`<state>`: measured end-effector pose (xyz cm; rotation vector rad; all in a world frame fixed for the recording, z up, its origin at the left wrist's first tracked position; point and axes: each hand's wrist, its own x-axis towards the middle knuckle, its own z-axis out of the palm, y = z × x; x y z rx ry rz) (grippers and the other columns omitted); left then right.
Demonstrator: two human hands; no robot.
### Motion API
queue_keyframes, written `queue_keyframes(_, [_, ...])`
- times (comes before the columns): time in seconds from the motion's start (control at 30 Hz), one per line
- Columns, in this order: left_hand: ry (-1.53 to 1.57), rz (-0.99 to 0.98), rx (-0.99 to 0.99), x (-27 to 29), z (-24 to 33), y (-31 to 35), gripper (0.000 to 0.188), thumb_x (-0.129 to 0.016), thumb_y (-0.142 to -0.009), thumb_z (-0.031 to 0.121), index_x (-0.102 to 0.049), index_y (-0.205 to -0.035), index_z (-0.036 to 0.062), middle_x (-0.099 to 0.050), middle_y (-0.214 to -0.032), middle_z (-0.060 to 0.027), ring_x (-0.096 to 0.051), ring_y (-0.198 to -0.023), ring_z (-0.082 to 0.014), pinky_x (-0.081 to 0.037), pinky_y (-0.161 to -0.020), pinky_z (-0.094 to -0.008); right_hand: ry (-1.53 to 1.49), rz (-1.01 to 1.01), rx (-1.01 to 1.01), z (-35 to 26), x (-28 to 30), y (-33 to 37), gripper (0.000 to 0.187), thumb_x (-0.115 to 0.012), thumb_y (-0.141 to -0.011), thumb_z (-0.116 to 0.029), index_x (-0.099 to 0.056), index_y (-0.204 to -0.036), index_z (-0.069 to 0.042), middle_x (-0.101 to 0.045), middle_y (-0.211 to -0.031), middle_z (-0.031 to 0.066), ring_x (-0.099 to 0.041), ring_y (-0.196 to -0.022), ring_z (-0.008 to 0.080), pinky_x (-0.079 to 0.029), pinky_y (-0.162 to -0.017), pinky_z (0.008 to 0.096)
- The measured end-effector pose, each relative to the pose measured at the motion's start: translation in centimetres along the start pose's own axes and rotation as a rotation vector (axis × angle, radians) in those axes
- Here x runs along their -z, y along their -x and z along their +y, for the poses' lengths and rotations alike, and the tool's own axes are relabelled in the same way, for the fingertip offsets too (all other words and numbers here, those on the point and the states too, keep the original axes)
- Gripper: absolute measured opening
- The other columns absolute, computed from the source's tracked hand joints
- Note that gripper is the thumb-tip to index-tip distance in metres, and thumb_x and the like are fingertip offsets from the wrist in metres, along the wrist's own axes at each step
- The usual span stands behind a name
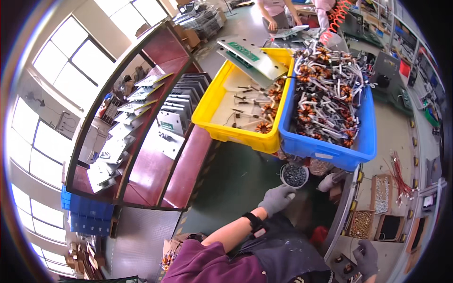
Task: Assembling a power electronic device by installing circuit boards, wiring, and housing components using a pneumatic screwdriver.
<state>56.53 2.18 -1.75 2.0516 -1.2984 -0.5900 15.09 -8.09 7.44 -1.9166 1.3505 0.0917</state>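
Note:
My left hand (pixel 277 200), in a grey glove, is beside the near rim of a white bucket (pixel 284 180) of small dark metal fasteners. Its fingers are curled closed, and what they hold, if anything, is hidden. My right hand (pixel 366 260), also in a grey glove, is low at the right over the workbench. Its thumb and fingers stand apart with nothing visible between them. Close by on the bench lie dark parts with a copper-wound coil (pixel 348 268).
A yellow bin (pixel 236 134) holds wired coils and metal plates; the blue bin (pixel 325 155) beside it is heaped with coils. A red rack (pixel 137 188) of panels stands left. Trays of brass-coloured (pixel 361 224) and silvery fasteners (pixel 381 194) line the bench. Another person (pixel 276 14) stands beyond.

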Motion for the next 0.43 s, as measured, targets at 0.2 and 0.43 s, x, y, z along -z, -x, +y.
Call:
queue_keyframes(0.2, [0.041,-0.244,-0.059,-1.2,-3.8,-0.7,0.021,-0.06,-0.084,0.021,-0.067,-0.103,0.0155,-0.065,-0.098,-0.0086,-0.064,-0.09,-0.0292,-0.051,-0.077,-0.0365,0.372,0.208,-0.397,3.0,-6.7,3.1,0.051,-0.071,-0.071,-0.047,-0.061,-0.098,-0.005,-0.062,-0.101,0.0176,-0.059,-0.096,0.036,-0.046,-0.083,0.0443])
queue_keyframes(0.43, [-0.105,-0.631,-0.17,-1.9,-8.2,-2.8,0.021,-0.064,-0.085,0.018,-0.067,-0.103,0.0084,-0.066,-0.097,-0.0088,-0.067,-0.087,-0.0198,-0.052,-0.078,-0.0307,0.435,0.248,-0.689,-0.9,-12.2,8.1,0.041,-0.07,-0.068,-0.025,-0.062,-0.106,-0.01,-0.057,-0.105,0.0164,-0.055,-0.101,0.0366,-0.046,-0.089,0.0452])
